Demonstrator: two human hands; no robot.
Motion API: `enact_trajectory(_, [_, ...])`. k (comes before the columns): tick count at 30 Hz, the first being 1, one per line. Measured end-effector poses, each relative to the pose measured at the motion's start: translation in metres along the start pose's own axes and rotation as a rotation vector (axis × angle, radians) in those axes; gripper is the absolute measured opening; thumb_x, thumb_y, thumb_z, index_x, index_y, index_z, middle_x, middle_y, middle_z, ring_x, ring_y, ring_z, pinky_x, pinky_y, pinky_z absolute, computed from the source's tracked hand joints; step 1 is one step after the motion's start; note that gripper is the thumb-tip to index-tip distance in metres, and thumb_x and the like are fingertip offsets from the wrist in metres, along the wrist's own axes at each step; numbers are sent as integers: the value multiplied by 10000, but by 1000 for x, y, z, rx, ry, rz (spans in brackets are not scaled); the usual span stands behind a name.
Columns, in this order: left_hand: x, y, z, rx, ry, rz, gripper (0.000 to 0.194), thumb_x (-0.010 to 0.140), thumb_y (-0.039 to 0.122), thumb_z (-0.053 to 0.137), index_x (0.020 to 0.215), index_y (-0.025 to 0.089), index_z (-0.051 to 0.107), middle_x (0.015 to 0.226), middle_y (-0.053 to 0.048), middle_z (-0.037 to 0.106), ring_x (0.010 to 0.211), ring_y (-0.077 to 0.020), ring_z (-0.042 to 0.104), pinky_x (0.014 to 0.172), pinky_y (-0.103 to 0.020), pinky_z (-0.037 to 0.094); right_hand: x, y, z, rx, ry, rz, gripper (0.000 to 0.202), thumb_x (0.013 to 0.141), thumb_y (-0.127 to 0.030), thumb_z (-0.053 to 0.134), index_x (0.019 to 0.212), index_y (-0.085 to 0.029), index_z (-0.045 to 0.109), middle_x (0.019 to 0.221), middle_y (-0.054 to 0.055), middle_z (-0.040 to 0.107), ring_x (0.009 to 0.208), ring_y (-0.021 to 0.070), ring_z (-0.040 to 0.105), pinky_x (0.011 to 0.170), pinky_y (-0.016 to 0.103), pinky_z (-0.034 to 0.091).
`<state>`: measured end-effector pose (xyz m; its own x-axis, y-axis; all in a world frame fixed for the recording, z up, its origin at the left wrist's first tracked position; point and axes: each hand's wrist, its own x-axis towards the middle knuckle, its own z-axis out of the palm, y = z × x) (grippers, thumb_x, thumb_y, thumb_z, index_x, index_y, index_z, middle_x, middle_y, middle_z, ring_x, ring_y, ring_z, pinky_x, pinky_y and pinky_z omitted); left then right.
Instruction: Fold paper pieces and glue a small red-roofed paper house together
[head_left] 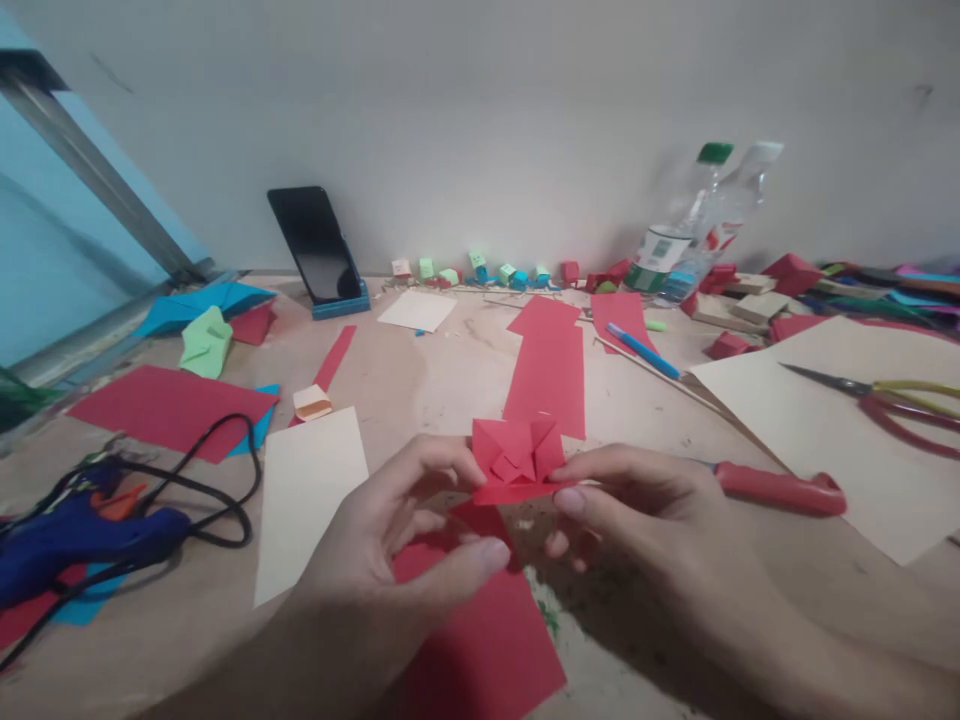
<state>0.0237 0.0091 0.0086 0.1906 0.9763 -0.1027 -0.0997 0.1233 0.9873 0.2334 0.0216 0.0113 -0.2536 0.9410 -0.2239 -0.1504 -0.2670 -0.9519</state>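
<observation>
A small folded red paper piece [517,455] is held up above the table in the middle of the head view. Its right edge is pinched between the thumb and finger of my right hand [637,510]. The index finger of my left hand [412,530] touches its left side, while the left thumb is apart from it, pointing right below the piece. Under my hands lies a red paper sheet [480,640], partly covered by the left hand. Just beyond the folded piece is another red strip of paper [549,375].
A blue glue gun [90,530] with a black cord lies left, near a cream sheet [311,500]. A phone [319,245] stands at the back. Rightward are a red-handled tool [780,488], scissors [870,390], a blue pen [643,350] and plastic bottles [660,255].
</observation>
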Motion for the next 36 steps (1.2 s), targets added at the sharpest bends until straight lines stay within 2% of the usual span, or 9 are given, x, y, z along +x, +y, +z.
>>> enact_trajectory(7, [-2,-3,-1,192,139,22,79,828,232,770,790,198,709,754,8,716,732,-150,738,695,-210,609,-1,6,2,44,-83,33,167,823,-341,860,850,-197,781,681,36,724,603,146,666,581,278,523])
enact_trajectory(13, [-4,-2,8,105,304,21,369,760,204,802,1038,235,562,786,24,754,720,-161,753,702,-242,625,1,12,1,149,-78,31,270,814,-275,878,1010,-225,698,730,4,741,612,143,708,589,245,548])
enact_trajectory(17, [-6,1,13,126,270,3,449,768,189,775,1151,251,550,773,41,735,740,-156,750,700,-228,613,4,6,3,160,-161,146,561,770,-226,906,1270,-273,655,877,-1,767,644,134,723,592,226,553])
enact_trajectory(20, [-7,1,14,161,234,-51,434,785,188,760,1176,243,579,810,26,742,748,-154,749,743,-245,615,3,1,6,60,-244,220,265,820,-310,867,1008,-141,784,788,44,762,658,108,692,634,198,538])
enact_trajectory(24, [-3,-2,10,80,31,-118,376,787,191,788,1134,215,644,917,-23,794,853,-185,772,805,-268,615,0,-2,8,-5,-186,189,261,853,-394,836,842,-136,795,733,46,758,654,104,677,638,196,530])
enact_trajectory(27, [1,-3,6,86,-154,-159,80,873,249,733,916,182,742,829,-33,792,808,-187,764,764,-260,600,0,-4,9,-38,-182,171,243,838,-373,851,787,-142,797,707,38,751,642,101,666,629,194,525])
enact_trajectory(28, [1,-2,5,114,-170,-155,111,896,252,703,825,179,748,774,-27,778,756,-177,750,723,-251,590,0,-4,9,-46,-195,163,225,839,-357,850,784,-145,802,718,40,757,656,105,671,637,198,528])
enact_trajectory(31, [1,0,5,232,-107,-110,291,901,222,672,612,189,689,628,-1,718,613,-144,677,597,-222,532,-1,-2,10,-77,-209,145,199,870,-345,819,823,-151,818,781,55,779,703,119,689,679,215,542])
enact_trajectory(36, [-1,1,4,358,-53,-64,316,892,228,662,578,201,663,548,21,663,511,-127,594,496,-213,450,-2,0,11,-137,-188,140,273,930,-371,746,796,-137,789,783,77,774,695,127,693,678,230,548])
